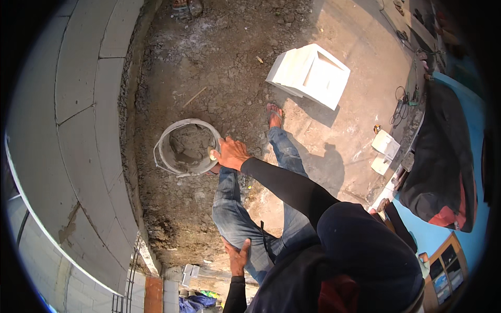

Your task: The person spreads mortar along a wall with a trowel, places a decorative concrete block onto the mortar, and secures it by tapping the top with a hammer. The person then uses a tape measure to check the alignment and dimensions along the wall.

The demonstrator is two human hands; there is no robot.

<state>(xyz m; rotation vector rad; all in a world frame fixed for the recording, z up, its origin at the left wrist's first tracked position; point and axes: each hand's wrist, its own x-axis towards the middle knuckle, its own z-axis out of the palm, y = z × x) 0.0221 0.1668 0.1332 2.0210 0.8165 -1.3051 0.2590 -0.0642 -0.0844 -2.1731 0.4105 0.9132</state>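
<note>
My right hand (231, 152) is closed at the right rim of a pale bucket (162, 146), around a small pale object (213, 155) that I cannot make out clearly. Grey mortar (183, 143) lies inside the bucket, which has a handle hanging at its left side. Lower down, my left hand (237, 253) rests against my jeans (230, 211) at the leg, thumb apart from the fingers, holding nothing. A sandalled foot (275, 112) is on the dirt ground beyond the bucket.
A grey block wall (78, 146) runs along the left, with rebar near its bottom. A white angular object (308, 73) lies ahead; white pieces (385, 146), cables (402, 104) and a dark garment (438, 161) are at right. A thin stick (194, 97) lies beyond the bucket.
</note>
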